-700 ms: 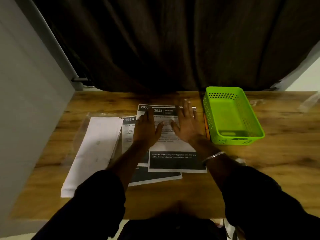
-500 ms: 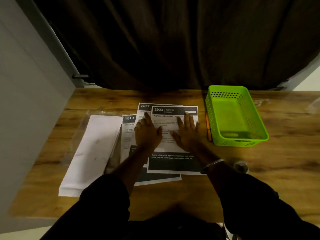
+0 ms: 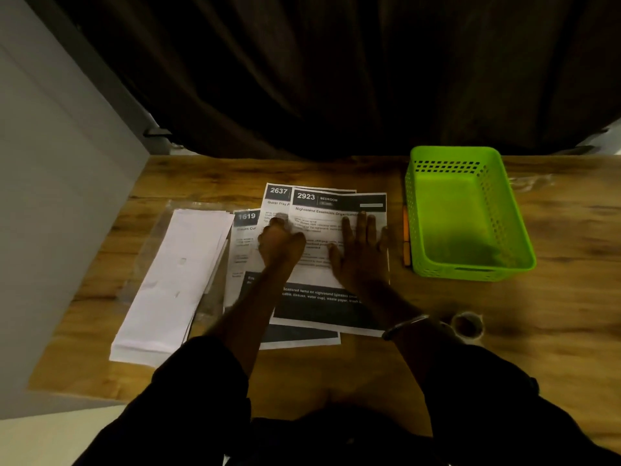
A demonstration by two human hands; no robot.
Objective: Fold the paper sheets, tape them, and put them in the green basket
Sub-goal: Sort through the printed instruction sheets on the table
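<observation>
While right hand [image 3: 361, 253] lies flat on sheet [image 3: 339, 210] | left hand [image 3: 280, 245] grip unclear — blurred | green basket [image 3: 467, 273] bare inside

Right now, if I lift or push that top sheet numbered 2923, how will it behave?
Probably floppy: sheet 2923 is one thin page lying flat, so a lifted edge would likely droop. Likely slippery too, since it rests on other printed sheets; the right hand pressing flat should hold it.
</observation>
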